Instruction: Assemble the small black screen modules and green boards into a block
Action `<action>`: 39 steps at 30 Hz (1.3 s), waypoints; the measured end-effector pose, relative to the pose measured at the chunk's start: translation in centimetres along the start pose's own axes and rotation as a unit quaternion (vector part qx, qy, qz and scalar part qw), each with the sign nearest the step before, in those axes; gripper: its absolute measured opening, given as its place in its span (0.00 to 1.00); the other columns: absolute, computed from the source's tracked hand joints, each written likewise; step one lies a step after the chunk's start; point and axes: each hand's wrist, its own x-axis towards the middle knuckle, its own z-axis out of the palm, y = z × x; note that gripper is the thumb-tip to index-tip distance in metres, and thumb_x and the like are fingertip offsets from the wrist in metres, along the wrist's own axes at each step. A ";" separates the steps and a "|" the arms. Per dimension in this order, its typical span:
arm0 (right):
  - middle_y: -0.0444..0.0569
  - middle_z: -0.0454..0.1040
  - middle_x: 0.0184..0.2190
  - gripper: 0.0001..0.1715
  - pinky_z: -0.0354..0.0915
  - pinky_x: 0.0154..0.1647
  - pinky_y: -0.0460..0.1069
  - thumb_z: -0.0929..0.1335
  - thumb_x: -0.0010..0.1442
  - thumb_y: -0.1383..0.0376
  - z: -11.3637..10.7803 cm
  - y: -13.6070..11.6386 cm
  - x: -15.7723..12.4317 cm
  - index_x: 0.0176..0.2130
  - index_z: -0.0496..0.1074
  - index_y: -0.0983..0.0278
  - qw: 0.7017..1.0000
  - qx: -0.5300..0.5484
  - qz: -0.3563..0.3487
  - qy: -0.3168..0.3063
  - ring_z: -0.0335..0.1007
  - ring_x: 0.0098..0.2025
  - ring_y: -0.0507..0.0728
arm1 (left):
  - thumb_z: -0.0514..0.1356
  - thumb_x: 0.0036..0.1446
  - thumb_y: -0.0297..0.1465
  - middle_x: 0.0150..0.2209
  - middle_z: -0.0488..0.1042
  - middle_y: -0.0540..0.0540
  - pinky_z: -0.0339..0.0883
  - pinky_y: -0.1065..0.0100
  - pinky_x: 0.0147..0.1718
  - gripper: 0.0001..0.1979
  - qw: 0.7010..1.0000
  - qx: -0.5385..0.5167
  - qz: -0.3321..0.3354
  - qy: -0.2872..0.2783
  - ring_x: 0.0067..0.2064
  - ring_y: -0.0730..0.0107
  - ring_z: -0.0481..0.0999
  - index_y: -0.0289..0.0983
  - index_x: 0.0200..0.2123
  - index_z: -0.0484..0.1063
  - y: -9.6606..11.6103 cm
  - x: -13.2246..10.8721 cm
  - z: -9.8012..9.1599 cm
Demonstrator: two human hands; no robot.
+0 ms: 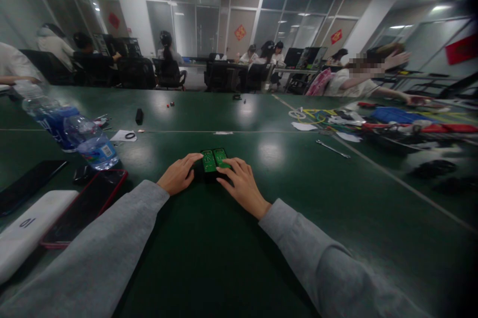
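A small black case (209, 174) lies on the green table in front of me, with two green circuit boards (209, 161) side by side in its top. My left hand (180, 174) rests at the case's left side, fingers stretched out and tips touching or nearly touching its upper left edge; the thumb stands apart. On the other side, my right hand (242, 182) has its fingers spread, their tips over the right board and its lower corner. The thumb is near the case's front edge. Neither hand visibly grips anything, though the undersides of the fingers are hidden.
To the left are two water bottles (91, 143), a red-edged phone (87, 208), a white box-like device (35, 228) and a dark phone (30, 183). A wrench (333, 149) and piled cables (313, 116) lie right. A person (358, 76) sits across the table.
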 end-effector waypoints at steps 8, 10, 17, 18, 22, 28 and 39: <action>0.50 0.59 0.57 0.21 0.59 0.55 0.58 0.65 0.63 0.60 0.3 0.3 0.0 0.56 0.63 0.57 1.000 0.013 -0.013 -0.019 0.51 0.59 0.61 | 0.52 0.55 0.22 0.61 0.58 0.41 0.66 0.53 0.51 0.30 1.000 0.002 0.008 0.003 0.57 0.58 0.66 0.41 0.61 0.50 -0.1 0.0 -0.1; 0.50 0.59 0.57 0.21 0.59 0.54 0.58 0.65 0.63 0.61 0.3 0.2 0.0 0.56 0.63 0.57 1.000 0.014 -0.009 -0.022 0.51 0.59 0.61 | 0.52 0.55 0.22 0.61 0.57 0.41 0.66 0.53 0.51 0.30 1.000 0.002 0.008 0.000 0.57 0.58 0.66 0.41 0.61 0.50 0.0 0.0 -0.1; 0.52 0.58 0.57 0.33 0.58 0.58 0.60 0.67 0.61 0.58 0.8 0.3 -0.1 0.62 0.54 0.57 0.997 0.075 0.017 -0.003 0.51 0.60 0.62 | 0.52 0.55 0.21 0.60 0.59 0.41 0.65 0.52 0.53 0.30 1.000 0.002 0.009 0.003 0.58 0.58 0.65 0.41 0.60 0.51 0.0 0.1 0.0; 0.52 0.57 0.57 0.35 0.57 0.58 0.60 0.67 0.61 0.57 1.0 0.6 -0.1 0.62 0.52 0.57 0.995 0.093 0.036 0.007 0.51 0.60 0.62 | 0.52 0.54 0.21 0.60 0.58 0.41 0.65 0.52 0.53 0.30 1.000 0.003 0.011 0.004 0.58 0.58 0.65 0.41 0.60 0.51 0.0 0.1 0.0; 0.52 0.56 0.59 0.40 0.57 0.59 0.63 0.68 0.59 0.53 2.0 2.0 -0.1 0.64 0.48 0.54 0.977 0.180 0.112 0.016 0.52 0.60 0.63 | 0.52 0.55 0.21 0.61 0.57 0.42 0.67 0.51 0.50 0.30 1.000 0.016 0.016 0.003 0.56 0.58 0.67 0.43 0.60 0.53 0.1 0.0 -0.2; 0.55 0.55 0.61 0.41 0.54 0.62 0.61 0.67 0.60 0.53 2.6 2.7 -0.2 0.65 0.47 0.59 0.946 0.294 0.133 -0.020 0.53 0.62 0.61 | 0.52 0.54 0.20 0.60 0.59 0.43 0.66 0.52 0.49 0.26 1.000 0.016 0.020 0.006 0.54 0.59 0.68 0.42 0.56 0.57 0.3 0.0 -0.4; 0.56 0.64 0.56 0.30 0.63 0.55 0.57 0.65 0.62 0.57 4.6 5.1 0.3 0.60 0.57 0.63 0.902 0.357 0.237 0.059 0.63 0.56 0.58 | 0.52 0.54 0.20 0.58 0.63 0.44 0.67 0.53 0.46 0.24 0.998 0.056 -0.005 0.013 0.52 0.59 0.70 0.42 0.54 0.59 0.8 0.0 -0.7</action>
